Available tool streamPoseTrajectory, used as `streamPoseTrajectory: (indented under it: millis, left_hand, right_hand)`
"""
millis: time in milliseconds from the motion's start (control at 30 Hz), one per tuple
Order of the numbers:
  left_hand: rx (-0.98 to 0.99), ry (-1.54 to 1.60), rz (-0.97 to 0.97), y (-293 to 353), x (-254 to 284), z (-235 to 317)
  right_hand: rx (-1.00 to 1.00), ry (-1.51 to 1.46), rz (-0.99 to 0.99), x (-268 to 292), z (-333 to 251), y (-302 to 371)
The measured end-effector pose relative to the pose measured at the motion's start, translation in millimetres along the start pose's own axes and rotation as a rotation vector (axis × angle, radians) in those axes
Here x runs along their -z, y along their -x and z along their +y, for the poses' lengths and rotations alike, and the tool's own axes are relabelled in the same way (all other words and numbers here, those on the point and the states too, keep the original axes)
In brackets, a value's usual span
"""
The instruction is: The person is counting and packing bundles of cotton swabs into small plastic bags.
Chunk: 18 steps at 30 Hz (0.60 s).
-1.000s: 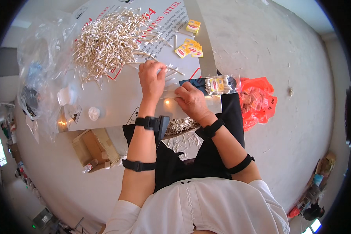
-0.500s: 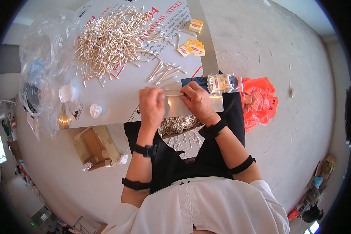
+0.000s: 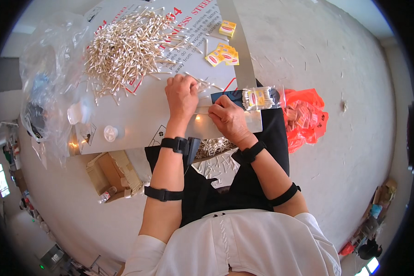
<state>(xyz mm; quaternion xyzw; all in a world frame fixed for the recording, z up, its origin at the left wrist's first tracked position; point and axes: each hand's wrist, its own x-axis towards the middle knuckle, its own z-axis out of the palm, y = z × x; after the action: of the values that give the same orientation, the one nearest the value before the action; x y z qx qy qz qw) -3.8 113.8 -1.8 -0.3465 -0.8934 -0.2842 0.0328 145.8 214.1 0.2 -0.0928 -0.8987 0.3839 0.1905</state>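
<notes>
My right hand (image 3: 228, 118) is closed in a pinch near the table's front edge. Thin cotton swabs (image 3: 202, 110) stick out of its fingers toward the left. Farther forward, my left hand (image 3: 182, 95) is curled with its fingers bent down, beside a few loose cotton swabs (image 3: 209, 84); what its fingertips hold is hidden. Just beyond the right hand, a clear packet of cotton swabs with a yellow label (image 3: 257, 98) lies on a dark blue piece (image 3: 223, 95) at the table's right edge. A big heap of loose cotton swabs (image 3: 129, 50) covers the far left.
Small yellow boxes or cards (image 3: 224, 55) lie at the far right of the metal table (image 3: 138, 119). A white round container (image 3: 110, 133) and a crumpled clear bag (image 3: 55, 78) are at left. Below are a cardboard box (image 3: 112, 177) and a red plastic bag (image 3: 308, 119).
My left hand has moved forward, away from the right hand, to the loose swabs beyond. The right hand has barely moved and keeps its pinch.
</notes>
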Motion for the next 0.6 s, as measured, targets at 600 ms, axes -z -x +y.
streamPoseTrajectory:
  millis: [600]
  left_hand:
    - [-0.146, -0.035, -0.058, -9.3, 22.4, -16.1]
  right_hand:
    - [-0.234, 0.343, 0.050, 5.8, 8.8, -23.2]
